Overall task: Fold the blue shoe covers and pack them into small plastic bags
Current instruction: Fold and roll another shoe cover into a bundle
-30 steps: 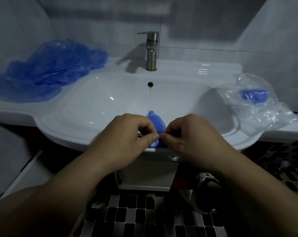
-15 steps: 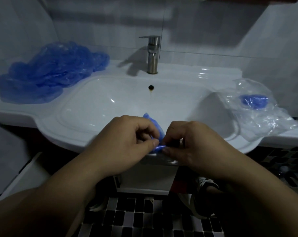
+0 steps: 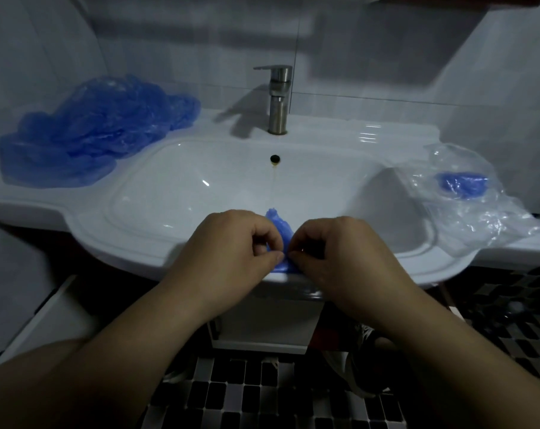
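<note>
At the near rim of the sink (image 3: 123,243), one small blue shoe cover (image 3: 280,226) is held between the left hand (image 3: 231,252) and the right hand (image 3: 333,255). Each grip is narrow, with thumb and curled fingers pinched on the cover's lower end. The cover's long axis is judged to run away from both grips, its free end standing over the basin. The plastic bags (image 3: 479,221), one holding a folded cover (image 3: 462,184), lie on the table (image 3: 364,131) nearer the right hand. The unfolded pile (image 3: 98,131) lies far left.
</note>
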